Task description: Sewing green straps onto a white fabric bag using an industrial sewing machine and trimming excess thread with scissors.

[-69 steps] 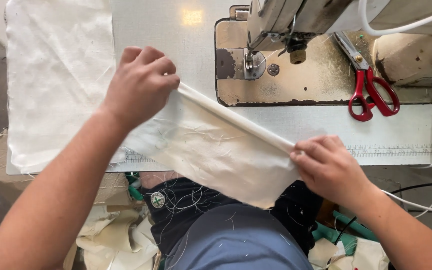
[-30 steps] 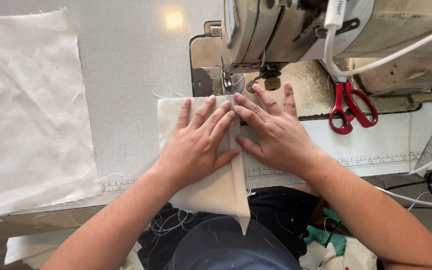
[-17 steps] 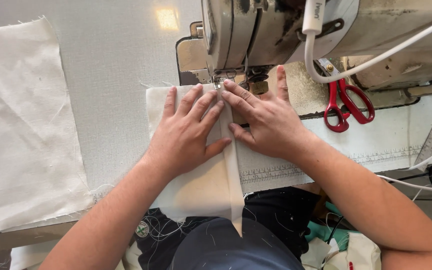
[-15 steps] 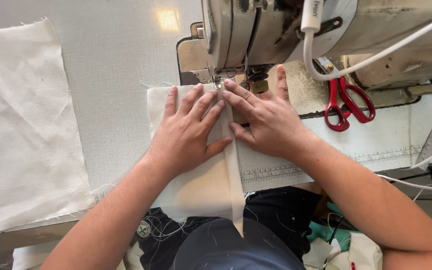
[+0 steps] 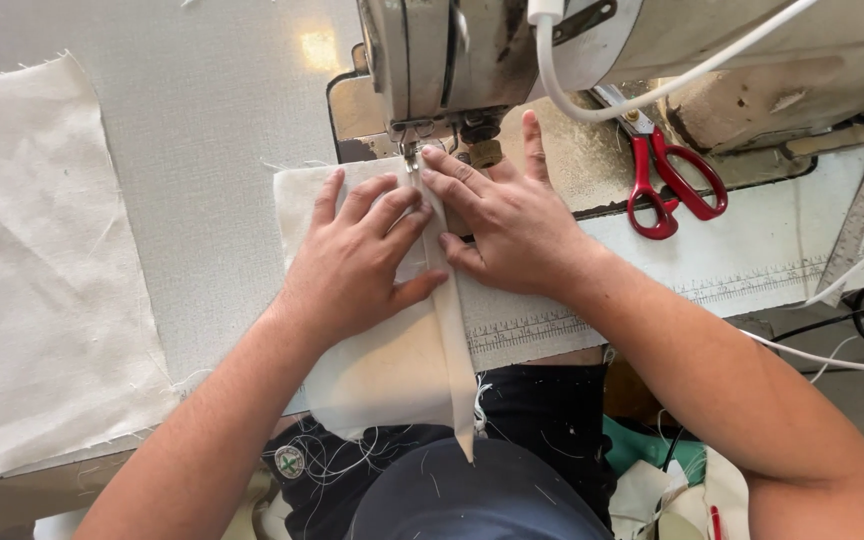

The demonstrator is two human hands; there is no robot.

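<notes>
A loose sheet of cream fabric (image 5: 42,260) lies flat at the left of the pale counter (image 5: 212,110), well apart from the work. Beside it, the person's left hand (image 5: 357,265) presses palm-down, fingers spread, on a folded cream fabric piece (image 5: 392,355) whose near end hangs over the counter's front edge toward the lap. The right hand (image 5: 507,225) lies flat just beside it, fingers extended, pinning the folded seam that runs between the two hands; neither hand grips anything. Both sets of fingertips sit just before the presser foot (image 5: 414,140) of the sewing machine (image 5: 552,50), where the fabric's far end rests. To the right, red-handled scissors (image 5: 667,180) lie on the machine bed beneath a white cable (image 5: 672,85).
</notes>
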